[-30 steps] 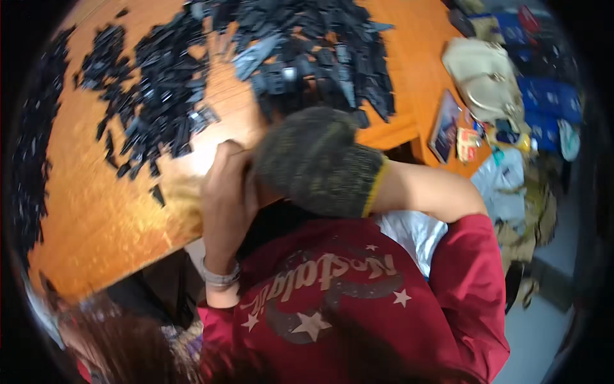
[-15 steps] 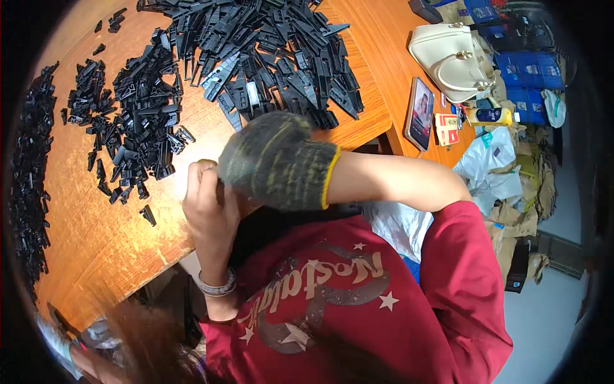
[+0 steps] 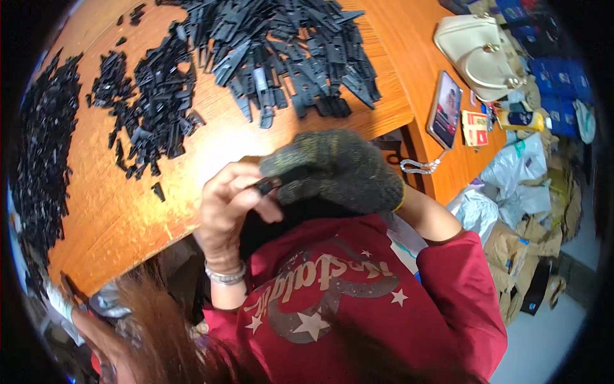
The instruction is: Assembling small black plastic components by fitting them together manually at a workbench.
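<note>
A small black plastic part [image 3: 266, 186] is between my two hands, just in front of the red shirt. My bare left hand [image 3: 225, 203], with a bracelet at the wrist, pinches it between thumb and fingers. My right hand [image 3: 336, 169] wears a dark knitted glove flecked with yellow; its closed fingertips meet the part's other end. Ahead on the wooden table [image 3: 137, 233] lies a large pile of long black plastic pieces [image 3: 291, 57]. To its left is a heap of smaller black parts [image 3: 160, 96]. A single black piece [image 3: 158, 191] lies apart near my left hand.
Another long band of black parts [image 3: 45, 141] runs along the far left. A phone [image 3: 446, 110], cream handbag [image 3: 476, 54] and yellow bottle [image 3: 521, 120] are at the right. Plastic bags [image 3: 515, 166] lie beyond. Another person's arm [image 3: 96, 329] shows at lower left.
My gloved right hand has turned and lowered, its forearm now drawn closer to my body. My left fingers have opened out somewhat, showing the black part. The whole view has shifted slightly.
</note>
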